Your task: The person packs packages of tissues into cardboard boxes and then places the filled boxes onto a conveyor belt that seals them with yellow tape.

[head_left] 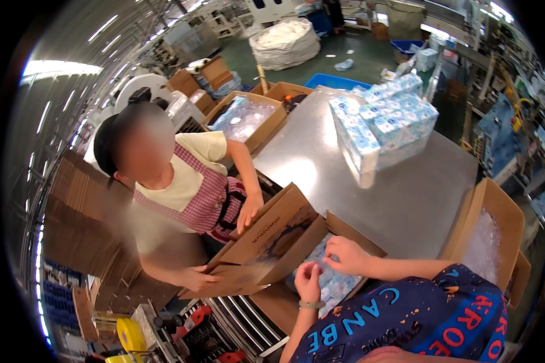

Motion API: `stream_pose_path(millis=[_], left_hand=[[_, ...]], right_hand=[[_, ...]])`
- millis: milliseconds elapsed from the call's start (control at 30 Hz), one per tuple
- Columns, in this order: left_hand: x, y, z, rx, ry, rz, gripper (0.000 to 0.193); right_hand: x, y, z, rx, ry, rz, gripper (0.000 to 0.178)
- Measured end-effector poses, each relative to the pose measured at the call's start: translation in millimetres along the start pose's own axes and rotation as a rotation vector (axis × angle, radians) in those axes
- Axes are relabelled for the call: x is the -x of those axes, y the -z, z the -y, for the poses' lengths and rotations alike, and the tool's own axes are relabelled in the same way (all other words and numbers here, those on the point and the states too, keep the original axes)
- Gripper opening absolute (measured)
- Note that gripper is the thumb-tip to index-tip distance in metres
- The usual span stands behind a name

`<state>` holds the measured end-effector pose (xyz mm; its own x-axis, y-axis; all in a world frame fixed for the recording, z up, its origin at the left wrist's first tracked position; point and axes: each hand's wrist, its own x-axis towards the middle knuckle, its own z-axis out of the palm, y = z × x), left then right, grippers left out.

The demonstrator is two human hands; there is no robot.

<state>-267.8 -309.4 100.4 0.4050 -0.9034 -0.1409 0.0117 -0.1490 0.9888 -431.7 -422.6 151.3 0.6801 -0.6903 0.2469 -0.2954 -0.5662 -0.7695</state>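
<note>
Clock read from the open carton (pixel 357 236), twelve toward the top of view. Both bare hands are working over its mouth, with blue-and-white packs (pixel 339 283) lying inside, below them. Left hand (pixel 309 280), with a bracelet (pixel 312 305) at its wrist, is reaching in from six o'clock; its fingertips are bunching closely. Right hand (pixel 345 255) is coming in from three, sitting just beside the left at its two o'clock, fingers curling. Cannot tell whether either is pinching anything, or whether the two are touching.

At ten o'clock a co-worker (pixel 191 209) in a checked apron is gripping a printed cardboard panel (pixel 280 227) with both hands; it is standing tilted next to the open carton. Cannot tell if they are joined.

Metal table (pixel 418 187) is extending toward one to two o'clock, bearing a stack of similar packs (pixel 406 124) near one. A carton of clear plastic (pixel 484 245) is standing near three. Conveyor rollers (pixel 243 320) are running at eight; a yellow tape roll (pixel 130 334) is showing farther out, between eight and nine. A large white sack (pixel 284 45) is resting well apart, just before twelve.
</note>
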Motion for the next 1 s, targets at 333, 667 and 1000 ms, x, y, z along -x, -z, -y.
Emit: stream_pose_path(millis=[333,667,1000], left_hand=[[33.8,70.8,70.5,-0.663,0.039,-0.030,0.030],[-83.9,-88.1,-19.3,-0.533,-0.265,0.342,0.020],[-179.7,-217.4,-68.5,-0.835,-0.821,0.444,0.074]], right_hand=[[-102.0,68.0,-98.2,0.305,0.076,-0.270,0.011],[-167.9,166.4,-262.0,0.829,-0.772,-0.262,0.093],[2.7,331.6,-229.2,0.282,-0.730,0.264,0.087]])
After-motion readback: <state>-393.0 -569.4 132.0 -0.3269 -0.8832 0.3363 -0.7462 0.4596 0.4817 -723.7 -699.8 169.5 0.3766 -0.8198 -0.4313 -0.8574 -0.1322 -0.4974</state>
